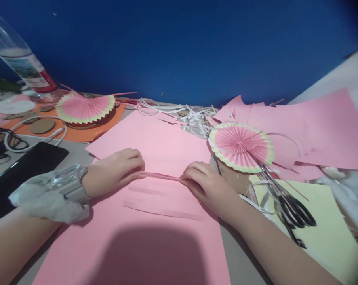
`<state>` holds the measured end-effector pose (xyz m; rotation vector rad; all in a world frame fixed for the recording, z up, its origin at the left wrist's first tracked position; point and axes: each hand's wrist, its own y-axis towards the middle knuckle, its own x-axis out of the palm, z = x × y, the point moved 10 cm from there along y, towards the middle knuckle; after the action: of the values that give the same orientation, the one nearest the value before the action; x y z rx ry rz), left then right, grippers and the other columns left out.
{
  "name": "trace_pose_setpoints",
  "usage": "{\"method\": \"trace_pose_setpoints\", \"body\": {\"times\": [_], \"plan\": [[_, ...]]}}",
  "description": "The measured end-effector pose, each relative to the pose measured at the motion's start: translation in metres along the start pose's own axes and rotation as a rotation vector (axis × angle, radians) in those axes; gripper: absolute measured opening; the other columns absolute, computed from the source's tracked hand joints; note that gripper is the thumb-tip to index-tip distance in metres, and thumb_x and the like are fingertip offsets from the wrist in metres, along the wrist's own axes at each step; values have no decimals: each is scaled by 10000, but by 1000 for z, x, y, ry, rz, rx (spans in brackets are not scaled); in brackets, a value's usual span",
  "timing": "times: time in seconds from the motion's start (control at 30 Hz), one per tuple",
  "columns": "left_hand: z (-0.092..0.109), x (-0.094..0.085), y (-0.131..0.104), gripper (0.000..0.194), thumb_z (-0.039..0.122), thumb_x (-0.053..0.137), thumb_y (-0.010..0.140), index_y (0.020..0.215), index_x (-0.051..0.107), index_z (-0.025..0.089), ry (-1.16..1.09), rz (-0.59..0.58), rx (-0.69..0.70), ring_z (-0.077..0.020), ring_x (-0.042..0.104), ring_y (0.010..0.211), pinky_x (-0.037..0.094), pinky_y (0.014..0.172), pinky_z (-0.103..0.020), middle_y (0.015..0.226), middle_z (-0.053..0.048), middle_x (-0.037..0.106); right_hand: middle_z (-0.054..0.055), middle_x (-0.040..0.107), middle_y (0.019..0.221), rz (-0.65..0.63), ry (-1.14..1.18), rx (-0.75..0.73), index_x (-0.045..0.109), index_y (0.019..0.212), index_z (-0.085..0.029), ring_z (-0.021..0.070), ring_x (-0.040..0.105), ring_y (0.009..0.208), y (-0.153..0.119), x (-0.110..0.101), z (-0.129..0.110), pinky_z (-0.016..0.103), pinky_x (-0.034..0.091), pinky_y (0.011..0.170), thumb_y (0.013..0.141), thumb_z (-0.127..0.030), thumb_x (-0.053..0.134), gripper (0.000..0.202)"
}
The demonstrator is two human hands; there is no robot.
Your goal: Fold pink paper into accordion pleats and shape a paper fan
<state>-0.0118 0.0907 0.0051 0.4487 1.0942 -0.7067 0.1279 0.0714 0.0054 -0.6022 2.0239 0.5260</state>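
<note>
A pink paper strip (164,206) with crosswise creases lies over larger pink sheets (131,245) in front of me. My left hand (119,169) pinches the left end of a narrow raised fold in this strip. At the fold's right end, my right hand (207,186) pinches it between thumb and fingers. The fold runs straight between the two hands, and its ends are hidden under the fingertips. To the right of my right hand is a round pleated paper fan (241,144), pink with a pale yellow-green rim.
Black-handled scissors (294,208) lie on yellow paper (324,209) at right. Back left are a second pleated fan (85,107), a plastic bottle (27,63) and a cable (17,148). A black phone (45,158) rests at left. White paper shreds (197,118) edge the blue wall (179,47).
</note>
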Motion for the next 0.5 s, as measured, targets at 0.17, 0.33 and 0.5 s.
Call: {"method": "trace_pose_setpoints", "body": {"times": [0.17,0.33,0.5], "plan": [[-2,-8,-1,239,291,391,915,852,583,163,14,-5,-32,-168,503,814,390,765,-304,872,-41,539,62,580,894,11,-12,4,568,868,-190,178,530,848,2,-4,2,318,426,761,910,-192,448,127],[9,-10,-4,259,198,363,908,873,619,170,255,-67,9,-193,512,775,383,729,-331,849,-55,552,66,568,876,-30,-81,-3,580,856,-177,170,529,805,0,-4,-1,298,417,701,899,-139,440,151],[18,-10,-6,277,140,355,889,840,629,140,320,-58,32,-203,509,739,404,697,-334,801,-70,542,50,545,857,-112,-198,-19,568,834,-169,154,501,748,-3,-4,-8,270,377,637,855,-68,463,147]]}}
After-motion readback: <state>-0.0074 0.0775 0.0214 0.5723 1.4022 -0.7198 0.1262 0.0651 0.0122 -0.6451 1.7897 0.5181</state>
